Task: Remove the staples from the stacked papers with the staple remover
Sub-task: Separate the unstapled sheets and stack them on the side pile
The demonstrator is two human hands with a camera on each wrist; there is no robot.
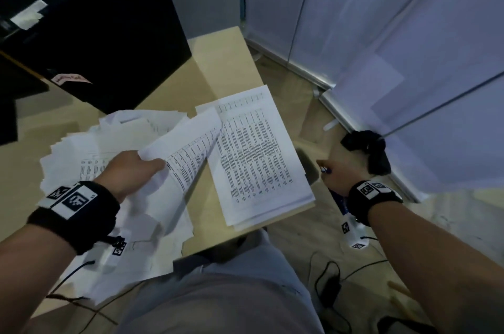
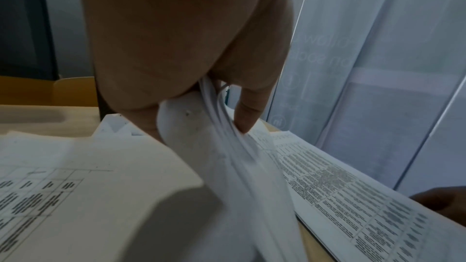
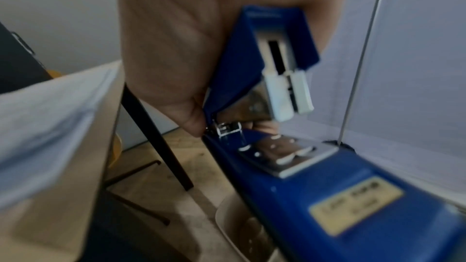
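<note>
My left hand (image 1: 144, 167) grips one corner of a thin bundle of printed sheets (image 1: 188, 140), lifted off the desk and bent between thumb (image 2: 248, 115) and fingers. A flat stack of printed papers (image 1: 259, 153) lies at the desk's right edge. Beyond that edge, over the floor, my right hand (image 1: 328, 170) holds the blue staple remover (image 3: 267, 53) with its arms apart. A small bent staple (image 3: 228, 128) hangs at the tool's metal tip, between my thumb and fingers.
A heap of loose sheets (image 1: 81, 148) covers the left of the wooden desk (image 1: 218, 61). A black box (image 1: 95, 20) stands at the back. A pale container (image 3: 227, 218) sits on the floor under the tool. Frosted glass panels (image 1: 381, 33) close the right side.
</note>
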